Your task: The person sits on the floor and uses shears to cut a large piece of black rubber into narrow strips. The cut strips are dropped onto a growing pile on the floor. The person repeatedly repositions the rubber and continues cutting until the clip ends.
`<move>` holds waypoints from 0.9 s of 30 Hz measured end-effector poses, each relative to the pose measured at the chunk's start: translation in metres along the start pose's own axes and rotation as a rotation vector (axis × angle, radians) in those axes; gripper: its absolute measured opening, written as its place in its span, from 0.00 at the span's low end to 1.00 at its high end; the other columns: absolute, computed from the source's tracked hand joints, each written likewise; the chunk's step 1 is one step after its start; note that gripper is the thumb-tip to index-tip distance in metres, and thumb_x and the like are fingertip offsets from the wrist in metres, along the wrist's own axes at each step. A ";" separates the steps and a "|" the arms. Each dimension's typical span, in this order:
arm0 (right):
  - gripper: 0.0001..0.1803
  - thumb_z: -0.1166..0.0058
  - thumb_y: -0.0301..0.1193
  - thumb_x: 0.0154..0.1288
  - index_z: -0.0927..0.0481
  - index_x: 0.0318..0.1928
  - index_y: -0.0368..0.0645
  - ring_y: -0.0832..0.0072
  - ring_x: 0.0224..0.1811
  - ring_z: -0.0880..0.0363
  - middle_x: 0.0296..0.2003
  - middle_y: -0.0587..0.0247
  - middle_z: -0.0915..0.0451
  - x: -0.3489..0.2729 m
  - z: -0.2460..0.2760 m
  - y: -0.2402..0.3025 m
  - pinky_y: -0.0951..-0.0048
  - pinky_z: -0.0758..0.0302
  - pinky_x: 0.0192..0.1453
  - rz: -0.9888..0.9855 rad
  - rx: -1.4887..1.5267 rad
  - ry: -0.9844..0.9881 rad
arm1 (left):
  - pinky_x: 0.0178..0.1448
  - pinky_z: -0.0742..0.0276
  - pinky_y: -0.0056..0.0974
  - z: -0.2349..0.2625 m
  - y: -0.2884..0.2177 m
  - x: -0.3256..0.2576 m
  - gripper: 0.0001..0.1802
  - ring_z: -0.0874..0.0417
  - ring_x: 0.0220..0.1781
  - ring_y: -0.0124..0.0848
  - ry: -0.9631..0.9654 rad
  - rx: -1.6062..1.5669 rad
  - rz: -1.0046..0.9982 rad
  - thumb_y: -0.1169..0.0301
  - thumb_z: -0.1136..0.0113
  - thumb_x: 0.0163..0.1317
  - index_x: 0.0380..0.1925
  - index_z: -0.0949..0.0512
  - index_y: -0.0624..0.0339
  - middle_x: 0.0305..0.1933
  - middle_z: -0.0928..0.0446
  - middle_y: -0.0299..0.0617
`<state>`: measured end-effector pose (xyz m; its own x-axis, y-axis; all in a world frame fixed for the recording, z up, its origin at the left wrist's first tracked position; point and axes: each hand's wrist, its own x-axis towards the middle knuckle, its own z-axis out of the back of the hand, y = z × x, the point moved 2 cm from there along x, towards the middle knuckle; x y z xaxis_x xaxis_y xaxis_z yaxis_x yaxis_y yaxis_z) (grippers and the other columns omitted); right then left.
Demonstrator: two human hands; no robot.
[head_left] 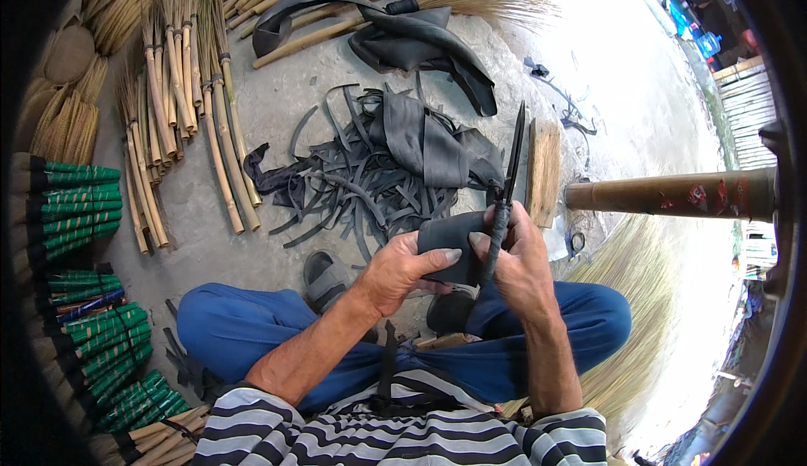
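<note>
My left hand (393, 271) is closed on a piece of black rubber sheet (444, 237), its thumb lying along the top face. A pair of long dark shears (514, 159) with wrapped handles sits in my right hand (528, 266), blades pointing away from me and nearly together. My right thumb also presses near the sheet's right edge, so both hands meet at the rubber. Just beyond them lies a tangled heap of cut black rubber strips (357, 184), with a wider folded rubber sheet (424, 142) on top. The undersides of my fingers are mostly hidden.
A wooden block (543, 172) lies right of the heap, near a thick bamboo pole (672, 194). Another long rubber piece (437, 42) rests against broom handles (311, 42). Bamboo-handled brooms (172, 88) and green-wrapped bundles (80, 205) line the left. Loose straw (630, 306) spreads at right.
</note>
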<state>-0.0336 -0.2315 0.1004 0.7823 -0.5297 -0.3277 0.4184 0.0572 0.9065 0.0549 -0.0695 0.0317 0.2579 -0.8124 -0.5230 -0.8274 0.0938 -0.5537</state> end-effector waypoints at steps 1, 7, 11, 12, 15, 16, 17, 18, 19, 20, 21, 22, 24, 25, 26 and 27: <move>0.15 0.34 0.32 0.67 0.24 0.47 0.41 0.83 0.38 0.29 0.35 0.71 0.26 0.002 0.002 0.004 0.76 0.29 0.42 0.004 -0.007 0.001 | 0.46 0.10 0.35 -0.002 -0.004 0.000 0.18 0.11 0.46 0.26 0.025 -0.010 -0.018 0.63 0.29 0.71 0.56 0.16 0.57 0.48 0.12 0.37; 0.17 0.40 0.42 0.78 0.24 0.49 0.41 0.81 0.32 0.25 0.30 0.69 0.23 0.015 -0.006 -0.007 0.77 0.28 0.37 -0.049 0.196 0.040 | 0.44 0.12 0.34 0.003 -0.039 -0.005 0.16 0.11 0.44 0.26 -0.036 -0.068 -0.298 0.65 0.32 0.73 0.56 0.16 0.58 0.47 0.12 0.38; 0.18 0.45 0.45 0.82 0.24 0.50 0.41 0.80 0.29 0.24 0.28 0.67 0.22 0.011 -0.020 -0.006 0.77 0.27 0.35 -0.156 0.248 0.092 | 0.44 0.11 0.39 0.023 -0.076 -0.017 0.13 0.11 0.40 0.30 -0.223 -0.174 -0.468 0.68 0.35 0.74 0.54 0.16 0.60 0.44 0.12 0.41; 0.18 0.47 0.45 0.83 0.24 0.50 0.41 0.80 0.30 0.24 0.29 0.67 0.22 0.010 -0.022 0.001 0.77 0.27 0.36 -0.119 0.228 0.142 | 0.44 0.12 0.39 0.027 -0.086 -0.021 0.13 0.11 0.39 0.30 -0.227 -0.231 -0.502 0.67 0.35 0.74 0.54 0.16 0.60 0.43 0.12 0.41; 0.18 0.46 0.45 0.81 0.25 0.42 0.42 0.80 0.30 0.26 0.27 0.69 0.24 0.005 -0.023 0.039 0.75 0.28 0.36 0.041 0.161 0.176 | 0.48 0.15 0.44 0.039 -0.122 -0.033 0.11 0.12 0.37 0.32 -0.185 -0.400 -0.517 0.67 0.38 0.76 0.51 0.16 0.60 0.43 0.13 0.43; 0.17 0.45 0.44 0.80 0.25 0.41 0.42 0.79 0.30 0.27 0.27 0.69 0.24 0.001 -0.022 0.052 0.74 0.29 0.36 0.071 0.218 0.205 | 0.49 0.15 0.45 0.041 -0.135 -0.038 0.12 0.12 0.37 0.31 -0.146 -0.431 -0.547 0.67 0.38 0.77 0.54 0.17 0.59 0.44 0.12 0.42; 0.14 0.45 0.40 0.79 0.25 0.42 0.41 0.79 0.30 0.27 0.28 0.69 0.24 -0.005 -0.019 0.065 0.73 0.29 0.36 0.079 0.245 0.225 | 0.51 0.15 0.45 0.044 -0.148 -0.044 0.13 0.12 0.38 0.30 -0.151 -0.464 -0.558 0.67 0.39 0.77 0.56 0.17 0.59 0.45 0.12 0.40; 0.13 0.46 0.38 0.78 0.25 0.43 0.41 0.79 0.30 0.27 0.28 0.68 0.24 -0.009 -0.014 0.078 0.73 0.29 0.36 0.115 0.190 0.220 | 0.52 0.16 0.45 0.047 -0.162 -0.049 0.14 0.12 0.39 0.30 -0.143 -0.458 -0.586 0.67 0.40 0.77 0.58 0.18 0.59 0.45 0.12 0.39; 0.11 0.46 0.36 0.77 0.24 0.44 0.40 0.79 0.30 0.27 0.27 0.68 0.24 -0.013 -0.011 0.087 0.73 0.29 0.36 0.160 0.168 0.241 | 0.53 0.16 0.45 0.049 -0.175 -0.054 0.16 0.12 0.39 0.29 -0.113 -0.444 -0.622 0.67 0.40 0.78 0.60 0.19 0.59 0.46 0.12 0.38; 0.11 0.47 0.36 0.76 0.24 0.45 0.39 0.78 0.30 0.26 0.28 0.67 0.24 -0.015 -0.012 0.092 0.73 0.28 0.37 0.159 0.174 0.243 | 0.54 0.16 0.45 0.052 -0.188 -0.059 0.17 0.11 0.41 0.28 -0.133 -0.428 -0.642 0.67 0.41 0.78 0.62 0.20 0.60 0.47 0.12 0.37; 0.12 0.46 0.37 0.76 0.24 0.46 0.39 0.78 0.31 0.25 0.28 0.67 0.23 -0.016 -0.013 0.095 0.73 0.28 0.37 0.164 0.161 0.234 | 0.55 0.17 0.44 0.054 -0.199 -0.064 0.16 0.12 0.42 0.29 -0.128 -0.427 -0.650 0.68 0.41 0.78 0.62 0.19 0.60 0.48 0.12 0.38; 0.13 0.46 0.38 0.76 0.24 0.46 0.39 0.78 0.31 0.25 0.28 0.66 0.23 -0.016 -0.014 0.095 0.73 0.27 0.38 0.162 0.173 0.237 | 0.55 0.17 0.45 0.056 -0.208 -0.068 0.16 0.12 0.43 0.29 -0.125 -0.407 -0.671 0.68 0.41 0.78 0.62 0.20 0.60 0.48 0.12 0.38; 0.17 0.45 0.42 0.76 0.24 0.46 0.39 0.77 0.32 0.23 0.28 0.65 0.22 -0.013 -0.018 0.088 0.72 0.26 0.39 0.165 0.175 0.239 | 0.56 0.18 0.45 0.059 -0.220 -0.074 0.16 0.12 0.44 0.31 -0.094 -0.373 -0.700 0.69 0.41 0.78 0.61 0.19 0.60 0.50 0.13 0.40; 0.17 0.45 0.43 0.76 0.24 0.46 0.39 0.77 0.32 0.23 0.28 0.65 0.22 -0.011 -0.021 0.082 0.72 0.26 0.39 0.166 0.165 0.254 | 0.56 0.18 0.45 0.061 -0.223 -0.074 0.15 0.13 0.44 0.31 -0.101 -0.376 -0.700 0.69 0.41 0.77 0.60 0.19 0.60 0.50 0.13 0.41; 0.18 0.45 0.43 0.77 0.24 0.45 0.39 0.76 0.32 0.23 0.28 0.65 0.22 -0.008 -0.023 0.076 0.72 0.26 0.39 0.148 0.157 0.264 | 0.56 0.18 0.45 0.063 -0.225 -0.073 0.15 0.13 0.44 0.31 -0.103 -0.380 -0.697 0.69 0.40 0.77 0.59 0.18 0.60 0.50 0.13 0.41; 0.18 0.45 0.44 0.77 0.24 0.45 0.39 0.76 0.32 0.23 0.28 0.65 0.22 -0.006 -0.025 0.069 0.72 0.26 0.39 0.099 0.149 0.257 | 0.56 0.18 0.45 0.064 -0.226 -0.072 0.14 0.13 0.45 0.31 -0.103 -0.386 -0.692 0.70 0.40 0.77 0.58 0.18 0.60 0.50 0.13 0.41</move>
<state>0.0022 -0.2035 0.1579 0.9148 -0.2956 -0.2752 0.2769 -0.0369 0.9602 0.2552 0.0045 0.1522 0.8050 -0.5547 -0.2104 -0.5726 -0.6335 -0.5204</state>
